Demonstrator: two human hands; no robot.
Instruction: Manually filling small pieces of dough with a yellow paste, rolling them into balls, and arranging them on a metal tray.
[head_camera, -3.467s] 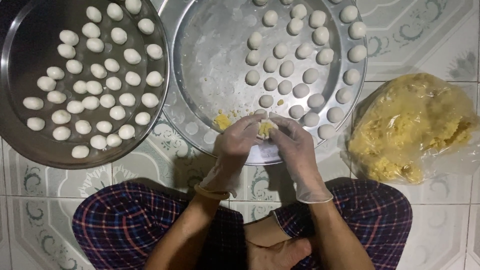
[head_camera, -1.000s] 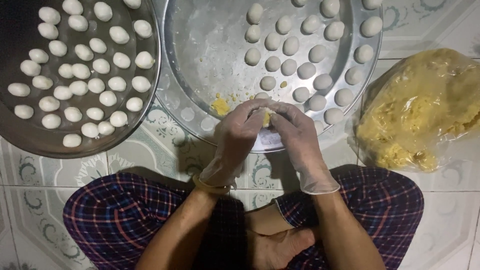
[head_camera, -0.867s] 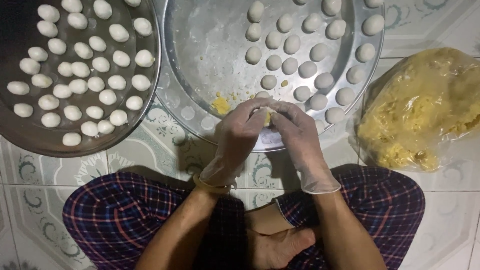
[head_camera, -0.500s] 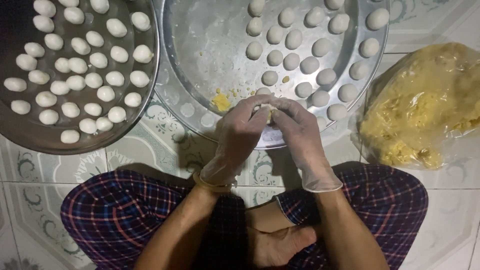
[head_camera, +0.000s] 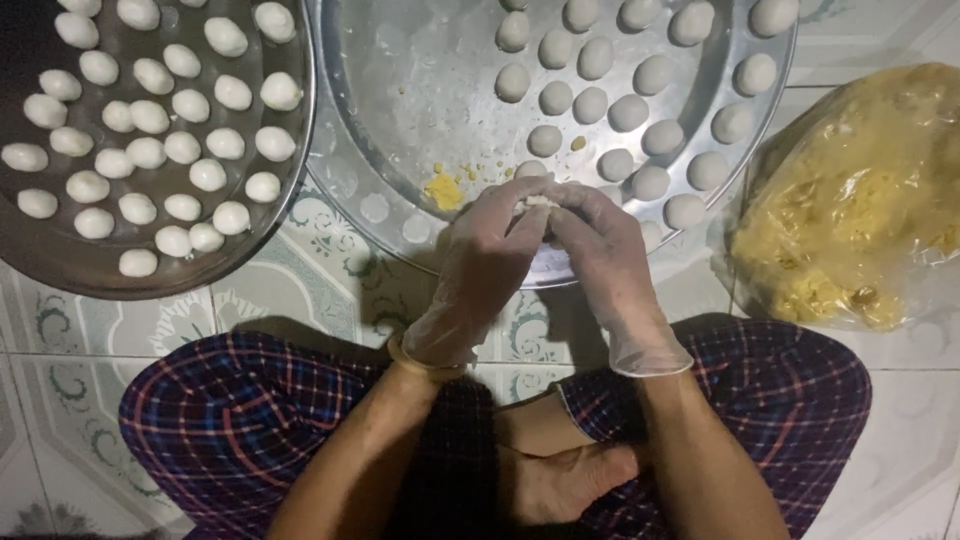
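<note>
Gloved hands pinching a dough ball over a steel tray on a tiled floor

The left hand (head_camera: 480, 262) and right hand (head_camera: 600, 262), both in thin clear gloves, meet fingertip to fingertip, clenched around a small white dough ball (head_camera: 540, 201) above the near rim of the middle tray (head_camera: 400, 215). A fuller tray (head_camera: 60, 265) sits left, a bag of yellow filling (head_camera: 860, 200) right, all on patterned floor tiles (head_camera: 250, 295).

Your patterned tile floor (head_camera: 300, 300) carries two round metal trays — left tray (head_camera: 60, 260), middle tray (head_camera: 400, 90) — and a clear bag of yellow filling (head_camera: 860, 200) at right.
</note>
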